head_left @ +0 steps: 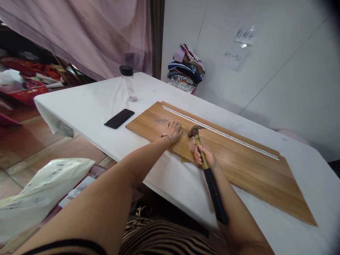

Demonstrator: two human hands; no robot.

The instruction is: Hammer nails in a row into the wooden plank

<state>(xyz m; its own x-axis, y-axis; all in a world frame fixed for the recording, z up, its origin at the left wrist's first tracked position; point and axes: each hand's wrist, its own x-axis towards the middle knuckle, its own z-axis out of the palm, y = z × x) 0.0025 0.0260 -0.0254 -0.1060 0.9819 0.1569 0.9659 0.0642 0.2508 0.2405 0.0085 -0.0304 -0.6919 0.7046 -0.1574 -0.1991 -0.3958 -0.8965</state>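
A long wooden board [239, 166] lies on the white table [90, 106], with a pale strip [220, 132] running along its far edge. My right hand [204, 156] is wrapped round the shaft of a hammer [204, 163], its head resting on the board and its black grip pointing back along my forearm. My left hand [174, 129], a bangle on its wrist, rests on the board with the fingers curled down. It is reaching toward a small heap of nails [160, 120] just beyond the fingertips. Whether it holds a nail is hidden.
A black phone [119, 118] lies left of the board, and a clear bottle with a black cap [129, 84] stands behind it. Folded clothes [186, 69] are stacked against the white wall. A white plastic bag [39, 191] sits low at the left over a tiled floor.
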